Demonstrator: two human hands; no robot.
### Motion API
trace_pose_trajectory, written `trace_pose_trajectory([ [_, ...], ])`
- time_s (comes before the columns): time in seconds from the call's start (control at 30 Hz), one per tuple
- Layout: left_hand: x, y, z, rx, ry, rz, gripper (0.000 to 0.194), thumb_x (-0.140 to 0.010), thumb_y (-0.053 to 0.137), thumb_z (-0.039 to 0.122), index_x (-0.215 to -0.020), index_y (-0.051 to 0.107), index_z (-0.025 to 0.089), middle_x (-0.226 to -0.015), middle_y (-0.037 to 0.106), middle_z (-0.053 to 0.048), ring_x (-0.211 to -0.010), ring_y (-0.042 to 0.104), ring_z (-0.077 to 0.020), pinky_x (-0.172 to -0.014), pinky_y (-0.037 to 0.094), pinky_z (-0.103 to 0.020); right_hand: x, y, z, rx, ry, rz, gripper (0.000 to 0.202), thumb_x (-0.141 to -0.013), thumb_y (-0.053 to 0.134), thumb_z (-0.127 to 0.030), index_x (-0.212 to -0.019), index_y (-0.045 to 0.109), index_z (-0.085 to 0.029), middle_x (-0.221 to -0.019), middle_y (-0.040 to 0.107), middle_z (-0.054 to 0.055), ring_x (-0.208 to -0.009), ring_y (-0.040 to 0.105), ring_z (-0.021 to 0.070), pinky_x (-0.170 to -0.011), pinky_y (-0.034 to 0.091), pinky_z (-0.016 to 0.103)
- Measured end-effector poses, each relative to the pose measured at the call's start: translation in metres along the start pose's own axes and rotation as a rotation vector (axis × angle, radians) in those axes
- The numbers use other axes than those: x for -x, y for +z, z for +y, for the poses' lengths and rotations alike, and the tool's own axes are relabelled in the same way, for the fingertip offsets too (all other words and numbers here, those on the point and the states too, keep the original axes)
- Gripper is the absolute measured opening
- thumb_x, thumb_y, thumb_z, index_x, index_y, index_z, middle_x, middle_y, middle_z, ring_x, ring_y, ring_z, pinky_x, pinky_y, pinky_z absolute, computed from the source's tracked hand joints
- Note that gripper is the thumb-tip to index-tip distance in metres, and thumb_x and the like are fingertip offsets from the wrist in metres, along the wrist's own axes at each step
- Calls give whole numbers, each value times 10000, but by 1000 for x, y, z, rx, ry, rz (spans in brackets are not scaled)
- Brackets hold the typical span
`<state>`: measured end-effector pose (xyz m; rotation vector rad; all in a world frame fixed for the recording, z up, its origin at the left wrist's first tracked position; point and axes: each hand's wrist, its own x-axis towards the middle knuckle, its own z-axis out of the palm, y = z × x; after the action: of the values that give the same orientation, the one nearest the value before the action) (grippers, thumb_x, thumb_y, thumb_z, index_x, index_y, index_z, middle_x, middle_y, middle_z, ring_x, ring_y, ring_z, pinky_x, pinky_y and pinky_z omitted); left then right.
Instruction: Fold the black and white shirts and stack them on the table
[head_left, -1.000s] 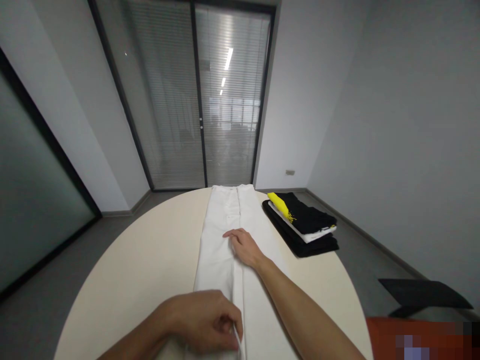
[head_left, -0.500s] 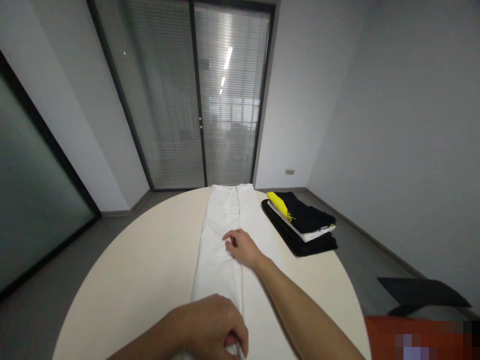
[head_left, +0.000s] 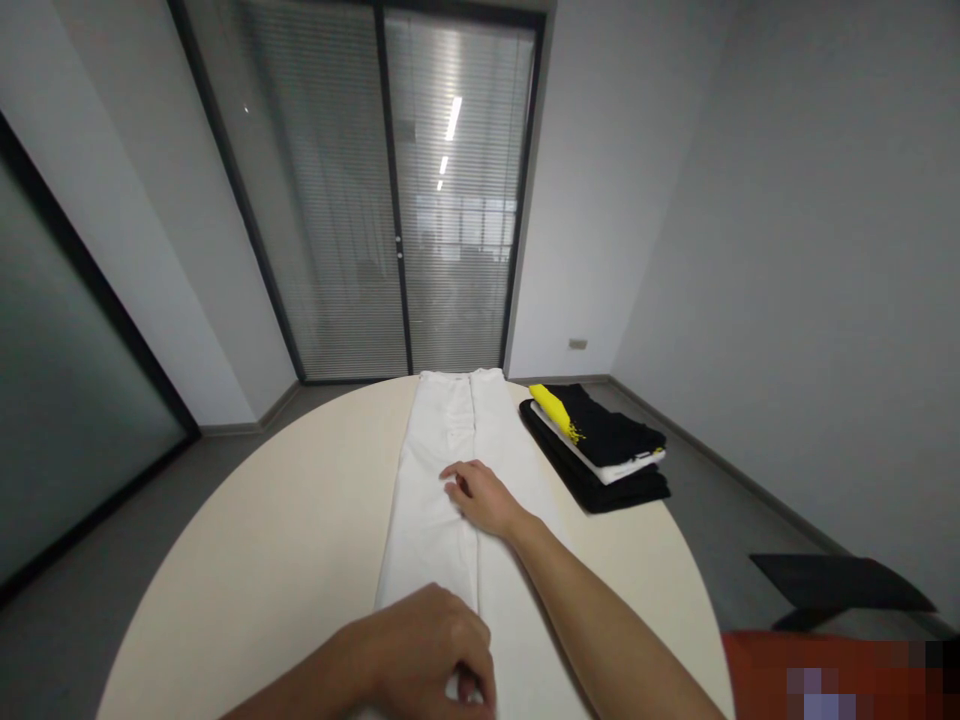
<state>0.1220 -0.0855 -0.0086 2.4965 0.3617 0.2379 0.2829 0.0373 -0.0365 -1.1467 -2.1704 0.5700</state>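
White trousers [head_left: 435, 500] lie lengthwise over the round table, their waist end at the far edge and a long seam or fold line down the middle. At the near end, my left hand [head_left: 435, 650] is closed with thumb and fingers pinched on the white cloth; its fingertips are partly hidden. Farther up, my right hand [head_left: 484, 497] rests on the trousers near the middle line, fingers loosely bent and a gap between thumb and forefinger. The near end of the trousers runs out of the picture.
A stack of folded black, white and yellow clothes [head_left: 600, 435] sits on the table's right side. The pale round table [head_left: 285, 520] has a curved edge. A chair with a black armrest [head_left: 840, 582] and red seat [head_left: 757, 670] stands at the lower right.
The whole view has shifted very slightly. My left hand has turned a little at the near end of the cloth; my right hand stays in the same place on the trousers.
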Motion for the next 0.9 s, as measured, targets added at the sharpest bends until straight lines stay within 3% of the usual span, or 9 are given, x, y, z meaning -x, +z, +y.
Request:
trace_pose_trajectory([
  [0.53,0,3,-6,79,-32,-34,156,-730,763,161,-860,775,246,-708,719,52,-642,652,-102,-657,462,-178,0,1,0,28,-9,8,235,-949,536,-267,-1122,683,-208,-759,611,21,-892,560,198,-833,426,308],
  [0.7,1,1,-3,87,-6,-30,265,-760,739,160,-1003,763,264,-737,715,55,-605,613,-88,-665,456,-175,1,-1,-2,24,-4,5,236,-951,536,-267,-1124,686,-208,-757,609,20,-904,560,198,-850,426,310],
  [0.9,-1,-4,5,83,-90,-2,438,-750,770,205,-1172,671,267,-747,703,67,-621,623,-101,-689,460,-191,1,-3,-4,21,4,0,241,-950,536,-267,-1127,688,-207,-766,618,26,-907,561,202,-849,429,313],
])
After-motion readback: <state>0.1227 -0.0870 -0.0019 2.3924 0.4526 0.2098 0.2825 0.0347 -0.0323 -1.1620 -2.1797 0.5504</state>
